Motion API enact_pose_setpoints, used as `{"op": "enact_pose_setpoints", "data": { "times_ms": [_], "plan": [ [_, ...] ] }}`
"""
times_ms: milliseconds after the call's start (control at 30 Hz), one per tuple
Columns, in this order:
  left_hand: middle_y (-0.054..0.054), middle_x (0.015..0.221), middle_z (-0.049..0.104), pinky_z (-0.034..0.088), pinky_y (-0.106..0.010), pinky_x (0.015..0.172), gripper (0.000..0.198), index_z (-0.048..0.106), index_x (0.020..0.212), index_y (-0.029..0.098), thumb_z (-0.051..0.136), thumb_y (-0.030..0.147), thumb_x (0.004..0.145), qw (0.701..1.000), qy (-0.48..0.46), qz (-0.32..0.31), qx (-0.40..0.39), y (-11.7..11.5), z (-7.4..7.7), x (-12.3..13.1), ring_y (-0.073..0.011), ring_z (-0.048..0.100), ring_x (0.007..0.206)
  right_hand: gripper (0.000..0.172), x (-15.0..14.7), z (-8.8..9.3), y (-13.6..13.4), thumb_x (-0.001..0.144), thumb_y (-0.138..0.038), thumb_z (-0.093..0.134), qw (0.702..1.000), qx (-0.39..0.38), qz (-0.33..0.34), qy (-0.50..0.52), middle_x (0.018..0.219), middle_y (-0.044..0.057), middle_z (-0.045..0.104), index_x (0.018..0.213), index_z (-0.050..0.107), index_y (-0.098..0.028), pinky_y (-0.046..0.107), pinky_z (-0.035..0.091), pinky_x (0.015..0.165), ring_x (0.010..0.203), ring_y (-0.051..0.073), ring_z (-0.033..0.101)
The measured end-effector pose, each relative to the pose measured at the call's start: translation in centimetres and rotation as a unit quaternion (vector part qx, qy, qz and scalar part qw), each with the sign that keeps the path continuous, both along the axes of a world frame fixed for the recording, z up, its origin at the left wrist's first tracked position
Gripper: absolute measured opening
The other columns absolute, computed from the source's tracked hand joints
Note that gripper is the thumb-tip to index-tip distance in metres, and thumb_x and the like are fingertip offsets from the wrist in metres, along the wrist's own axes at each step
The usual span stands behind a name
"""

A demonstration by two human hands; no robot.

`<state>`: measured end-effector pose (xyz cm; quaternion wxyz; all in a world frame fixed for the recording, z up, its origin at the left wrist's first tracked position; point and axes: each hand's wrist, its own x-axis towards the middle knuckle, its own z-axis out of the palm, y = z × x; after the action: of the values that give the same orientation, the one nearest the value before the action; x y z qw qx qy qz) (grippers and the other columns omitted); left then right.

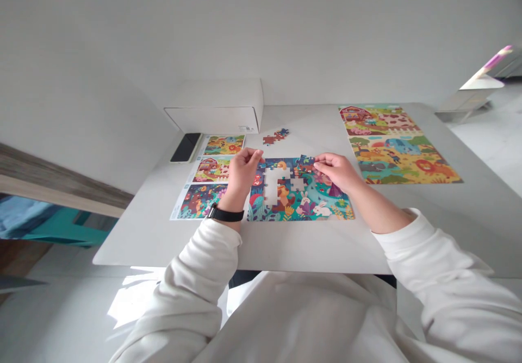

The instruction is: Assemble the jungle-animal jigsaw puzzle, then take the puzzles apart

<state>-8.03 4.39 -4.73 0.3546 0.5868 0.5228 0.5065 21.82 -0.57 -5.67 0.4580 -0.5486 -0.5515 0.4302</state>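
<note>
A forest jigsaw puzzle (322, 194) lies on the table in front of me, mostly joined, with bare gaps in its upper left and middle. My right hand (336, 168) pinches a dark blue puzzle piece (304, 162) at the puzzle's top edge; the piece looks slightly tilted. Over the puzzle's upper left corner is my left hand (243, 171), thumb and fingertips pressed together; whatever they may hold cannot be made out. Beyond the puzzle lie a few loose brown and blue pieces (269, 139).
Picture cards (199, 202) lie left of the puzzle, beside a phone (186, 147). A white box (212, 118) stands against the wall. To the right are two finished puzzles, a farm (383, 121) and a savanna (403, 159). The white table (310, 246) has its front edge near me.
</note>
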Motion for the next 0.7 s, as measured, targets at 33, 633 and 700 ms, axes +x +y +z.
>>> {"op": "enact_pose_setpoints", "data": {
  "times_ms": [33,633,700],
  "plan": [
    [0.001,0.067,0.065,0.028,-0.026,0.05,0.041,0.065,0.081,0.021,0.07,0.059,0.093,1.0,-0.004,-0.001,-0.001,0.0,0.0,0.0,-0.0101,0.041,0.052,0.041,0.0,-0.1,0.0,0.075,-0.056,0.087,1.0,0.0,0.002,0.001,0.071,0.0,0.071,0.096,0.076,-0.022,0.03,0.051,0.059,0.063,0.018,0.063],
    [-0.001,0.066,0.065,0.032,-0.025,0.052,0.049,0.075,0.086,0.017,0.068,0.065,0.093,0.97,0.117,-0.209,-0.036,-2.7,0.8,2.0,-0.0103,0.046,0.055,0.039,-1.5,1.0,-1.0,0.076,-0.05,0.089,0.998,-0.015,0.054,0.003,0.082,0.004,0.079,0.1,0.079,-0.022,0.03,0.055,0.066,0.067,0.017,0.068],
    [-0.002,0.072,0.069,0.035,-0.025,0.054,0.048,0.076,0.086,0.017,0.068,0.064,0.093,0.966,0.116,-0.229,-0.041,-2.7,0.6,2.1,-0.0107,0.049,0.057,0.04,-1.5,0.9,-1.0,0.076,-0.052,0.089,0.998,-0.008,0.057,-0.003,0.084,0.004,0.08,0.101,0.079,-0.022,0.032,0.056,0.067,0.068,0.018,0.069]
  ]
}}
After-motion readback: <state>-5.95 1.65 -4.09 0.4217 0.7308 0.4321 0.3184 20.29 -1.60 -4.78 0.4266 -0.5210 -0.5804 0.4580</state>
